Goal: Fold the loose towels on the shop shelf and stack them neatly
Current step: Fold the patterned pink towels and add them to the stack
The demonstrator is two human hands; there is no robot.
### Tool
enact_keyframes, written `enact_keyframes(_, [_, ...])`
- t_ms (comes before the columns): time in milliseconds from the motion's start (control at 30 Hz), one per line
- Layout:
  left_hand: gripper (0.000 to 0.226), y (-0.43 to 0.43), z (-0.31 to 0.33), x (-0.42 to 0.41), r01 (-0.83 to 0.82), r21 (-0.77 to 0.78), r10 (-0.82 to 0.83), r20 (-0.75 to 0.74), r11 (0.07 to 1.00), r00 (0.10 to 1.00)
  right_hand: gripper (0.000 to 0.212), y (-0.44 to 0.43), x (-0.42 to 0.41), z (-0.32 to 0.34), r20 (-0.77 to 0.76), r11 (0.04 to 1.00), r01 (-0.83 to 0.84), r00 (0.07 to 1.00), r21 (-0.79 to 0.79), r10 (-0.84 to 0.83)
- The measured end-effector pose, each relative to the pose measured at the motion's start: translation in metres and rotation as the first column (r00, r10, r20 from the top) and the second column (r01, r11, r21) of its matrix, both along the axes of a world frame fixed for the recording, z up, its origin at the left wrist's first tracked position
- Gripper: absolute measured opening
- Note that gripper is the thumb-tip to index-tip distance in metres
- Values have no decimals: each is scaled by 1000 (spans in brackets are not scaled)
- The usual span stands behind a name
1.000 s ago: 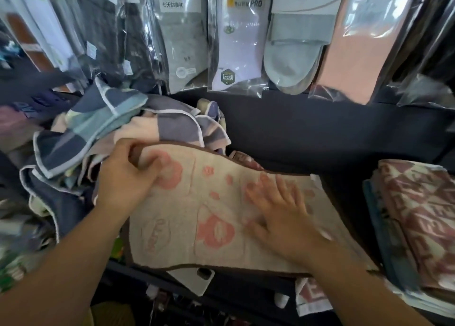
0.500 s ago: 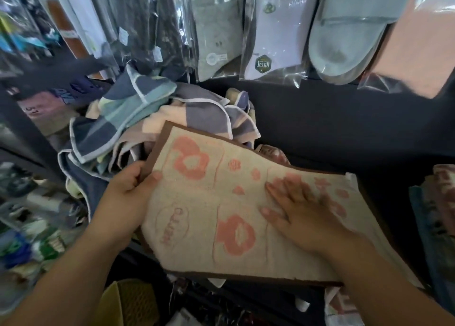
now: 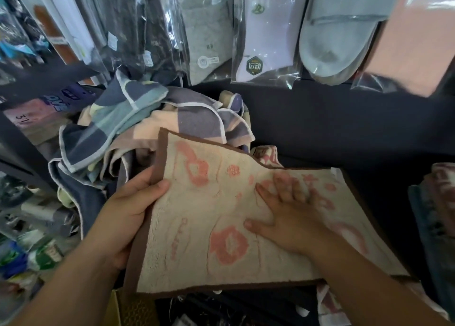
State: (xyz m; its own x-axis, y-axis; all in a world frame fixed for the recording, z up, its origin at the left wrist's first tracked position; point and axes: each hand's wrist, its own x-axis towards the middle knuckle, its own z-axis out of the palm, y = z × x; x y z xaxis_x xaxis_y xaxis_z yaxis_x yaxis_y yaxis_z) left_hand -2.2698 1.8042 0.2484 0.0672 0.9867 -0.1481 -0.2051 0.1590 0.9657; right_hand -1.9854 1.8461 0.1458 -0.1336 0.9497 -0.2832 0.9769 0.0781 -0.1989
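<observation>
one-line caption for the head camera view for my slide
Left hand grips a cream towel's brown edge while the right hand presses it flat beside unfolded checked towels.

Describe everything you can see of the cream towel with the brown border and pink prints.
The cream terry towel with a brown border and pink prints looks soft and looped, with bear-like pink shapes and small paw marks. It lies folded and nearly flat, its far left corner raised, partly over a heap of loose checked towels. The left hand grips its left edge, thumb on top; the right hand presses flat on its middle. A white tag shows at its far right corner.
</observation>
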Motion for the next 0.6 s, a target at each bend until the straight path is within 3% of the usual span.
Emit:
enact_keyframes(100, [32, 0, 16, 23, 66, 98, -65, -13, 993, 998, 95, -3, 1, 9, -83, 999, 17, 996, 46, -14])
enact_keyframes(200, [34, 8, 29, 55, 111, 169, -104, -45, 979, 994, 72, -20, 8, 31, -266, 961, 112, 963, 252, -43])
enact_keyframes(300, [41, 26, 30, 91, 186, 243, -175, -68, 952, 982, 56, -49, 20, 47, -547, 883, 258, 837, 391, -2])
enact_keyframes(400, [58, 48, 22, 138, 241, 275, -202, -165, 931, 965, 42, -82, 35, 58, -739, 859, 426, 668, 283, -88])
enact_keyframes(500, [39, 63, 8, 189, 299, 228, -257, -196, 926, 946, 31, -110, 53, 65, -892, 814, 556, 437, 169, -113])
enact_keyframes(600, [30, 64, -3, 234, 361, 121, -323, -254, 925, 912, 34, -130, 68, 70, -940, 762, 643, 304, 84, -153])
